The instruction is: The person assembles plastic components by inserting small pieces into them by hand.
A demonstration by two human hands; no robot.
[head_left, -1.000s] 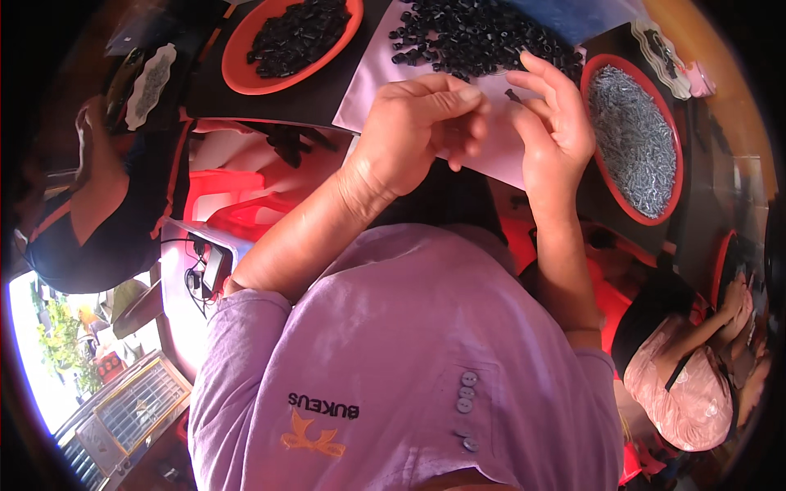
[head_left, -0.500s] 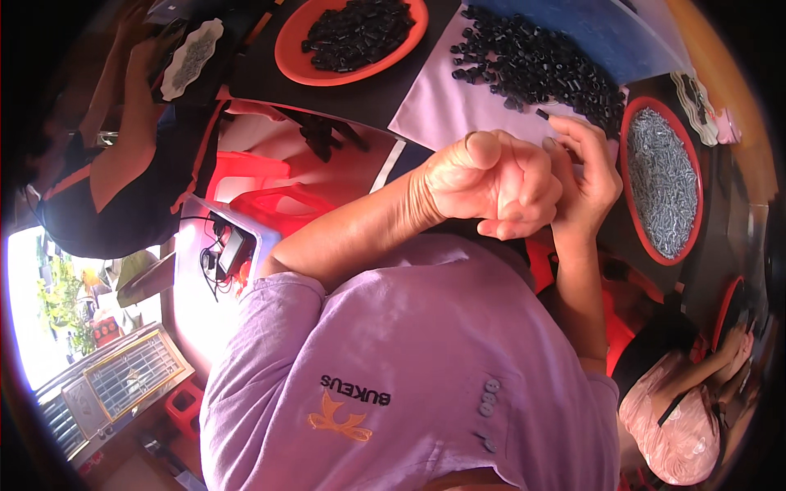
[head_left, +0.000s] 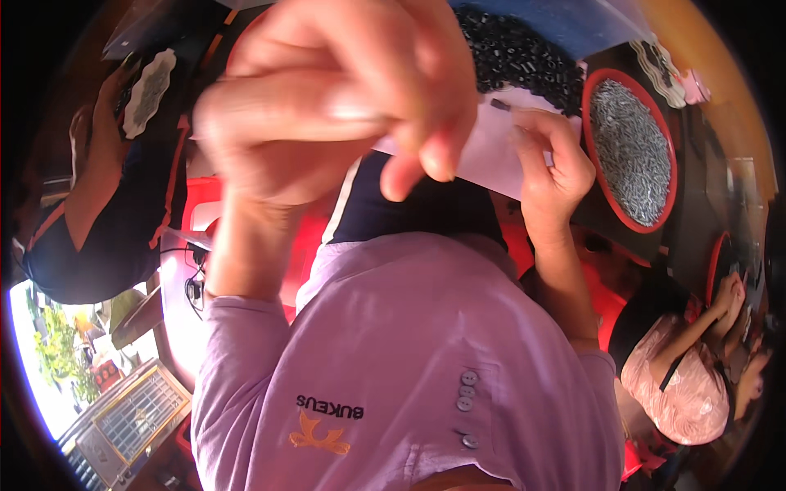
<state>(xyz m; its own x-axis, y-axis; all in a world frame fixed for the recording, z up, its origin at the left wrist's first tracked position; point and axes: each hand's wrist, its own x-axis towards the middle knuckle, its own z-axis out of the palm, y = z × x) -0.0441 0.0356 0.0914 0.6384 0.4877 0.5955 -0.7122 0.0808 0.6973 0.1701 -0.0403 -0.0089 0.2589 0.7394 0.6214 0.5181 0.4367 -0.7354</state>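
My left hand (head_left: 340, 102) is raised close to the camera, large and partly blurred. Its fingers curl together, and whatever they hold, if anything, does not show. Lower and to the right, my right hand (head_left: 558, 168) bends its fingers towards the thumb over the edge of a pale pink sheet (head_left: 491, 168). A small black piece (head_left: 500, 104) shows just beyond its index fingertip; whether they touch I cannot tell. Behind it lies a heap of short black tube-like pieces (head_left: 520, 53). A red bowl (head_left: 673, 151) of small silvery screws (head_left: 629, 155) stands beside my right hand.
Blue clear plastic (head_left: 565, 20) lies behind the black heap. A scalloped white tray (head_left: 659, 74) is beyond the bowl. People sit on both sides; the left one has a similar tray (head_left: 150, 94). A red stool (head_left: 202, 200) stands at the left.
My left hand has moved away from the right hand, up and left towards the camera, now covering the orange plate of black pieces. The right hand stays near the sheet. The whole view has shifted.
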